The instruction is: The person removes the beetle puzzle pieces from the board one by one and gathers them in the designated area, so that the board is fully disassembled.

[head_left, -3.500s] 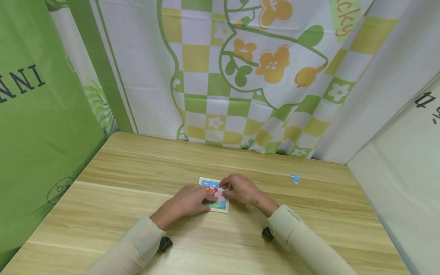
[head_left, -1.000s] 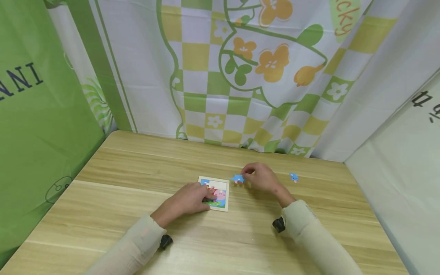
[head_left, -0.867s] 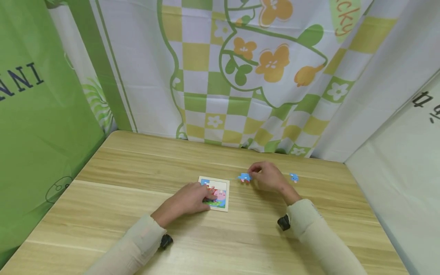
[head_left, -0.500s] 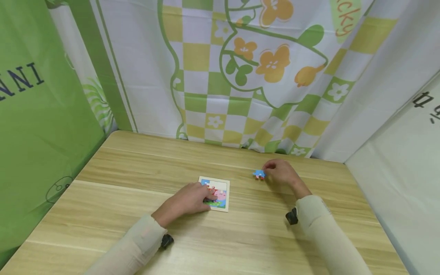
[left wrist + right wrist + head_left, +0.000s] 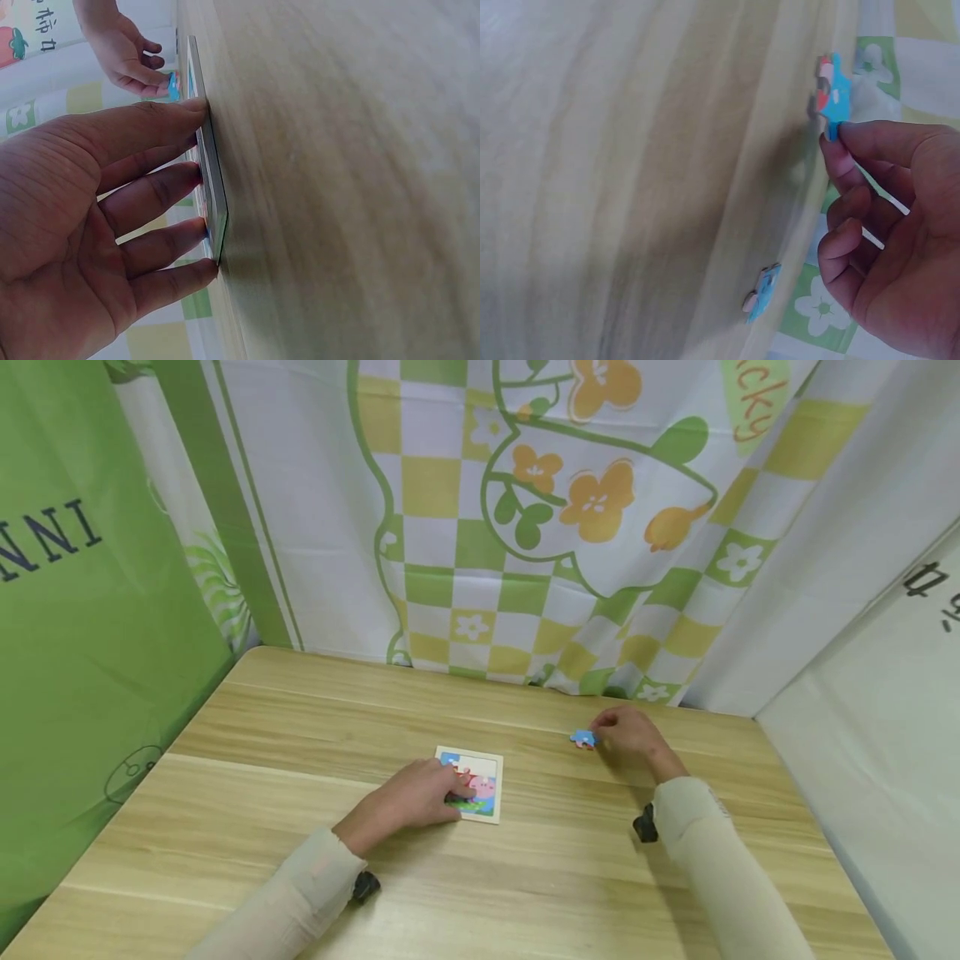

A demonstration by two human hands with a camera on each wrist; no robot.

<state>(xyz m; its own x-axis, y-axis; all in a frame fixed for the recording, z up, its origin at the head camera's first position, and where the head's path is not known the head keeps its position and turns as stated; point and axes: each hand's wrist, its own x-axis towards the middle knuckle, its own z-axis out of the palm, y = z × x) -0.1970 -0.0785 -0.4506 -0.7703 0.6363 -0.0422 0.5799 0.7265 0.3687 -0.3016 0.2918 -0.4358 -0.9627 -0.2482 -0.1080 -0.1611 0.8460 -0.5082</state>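
Head view: the right hand [image 5: 633,731] is pinching a blue puzzle piece [image 5: 583,739] farther right of the puzzle tray [image 5: 499,789] than a second ago. The tray's upper slot [image 5: 483,766] is showing bare, so the picture is standing incomplete. The left hand [image 5: 420,793] is resting on the tray.

Left wrist view: fingertips are pressing on the tray; the left grip is staying uncurled, probably steadying it.

Right wrist view: the right grip is closing thumb and finger on the piece's end; worktop contact is unclear. A second piece [image 5: 763,292] is lying nearby on the worktop [image 5: 630,187].
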